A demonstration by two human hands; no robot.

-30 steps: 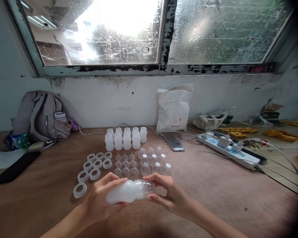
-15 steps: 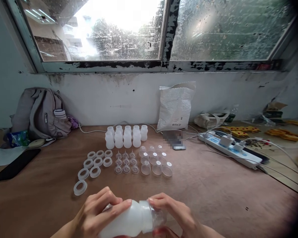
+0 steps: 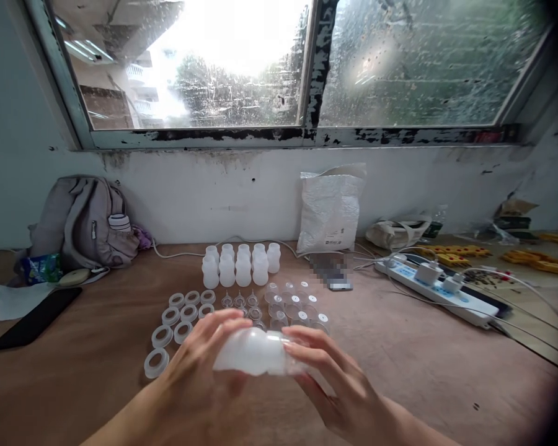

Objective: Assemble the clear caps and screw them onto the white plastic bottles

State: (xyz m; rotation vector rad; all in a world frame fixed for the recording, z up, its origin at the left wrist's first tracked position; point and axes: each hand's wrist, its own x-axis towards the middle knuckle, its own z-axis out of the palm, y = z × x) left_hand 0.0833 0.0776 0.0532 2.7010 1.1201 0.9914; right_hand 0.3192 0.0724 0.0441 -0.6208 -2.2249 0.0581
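Note:
A milky white bottle (image 3: 248, 352) lies sideways between my hands, above the near part of the brown table. My left hand (image 3: 204, 356) is wrapped round its body. The fingers of my right hand (image 3: 328, 365) close on the collar and clear cap at its right end, which they partly cover. Just beyond stand white bottles (image 3: 243, 266) in rows. White rings (image 3: 162, 336) lie to the left, clear nipple-shaped pieces (image 3: 239, 300) in the middle, partly behind my left hand, and clear caps (image 3: 295, 305) on the right.
A grey backpack (image 3: 86, 220) and a black flat object (image 3: 36, 319) are at the left. Behind stand a white plastic bag (image 3: 330, 210) and a phone (image 3: 340, 282). A power strip (image 3: 439, 294) with cables and yellow parts (image 3: 537, 259) occupy the right.
Both hands have raised the bottle away from the near edge, toward the rows of parts. It now lies more level, and my left hand covers some of the clear pieces. The view has shifted slightly.

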